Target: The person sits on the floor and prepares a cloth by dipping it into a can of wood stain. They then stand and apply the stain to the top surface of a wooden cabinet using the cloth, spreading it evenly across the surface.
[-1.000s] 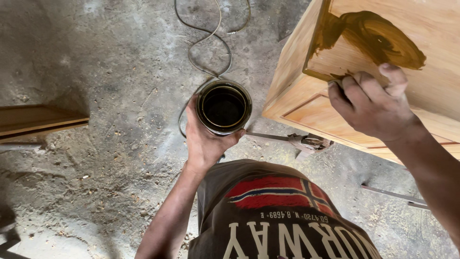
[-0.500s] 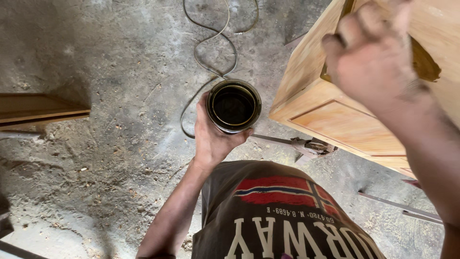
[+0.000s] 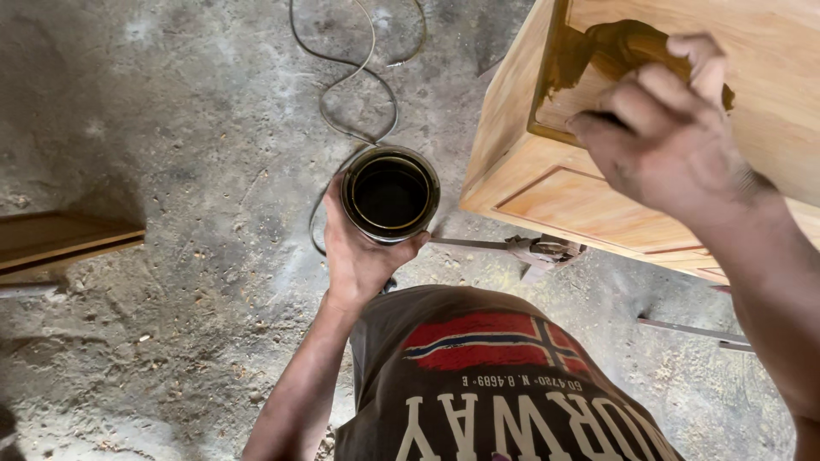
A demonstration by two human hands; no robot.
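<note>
My left hand grips a round metal can of dark liquid from below, holding it upright over the floor. My right hand is closed and pressed against the top panel of a light wooden cabinet on the right. Whatever it holds is hidden inside the fingers. A dark brown wet stain patch spreads on the wood just beyond that hand, along the recessed panel edge.
Rough grey concrete floor lies below. A thin cable loops across it behind the can. A wooden board lies at the left edge. Metal bars rest under the cabinet. My dark printed shirt fills the bottom.
My right hand swung up close to the camera, then came back down onto the stained patch of the cabinet. The can in my left hand stayed nearly still.
</note>
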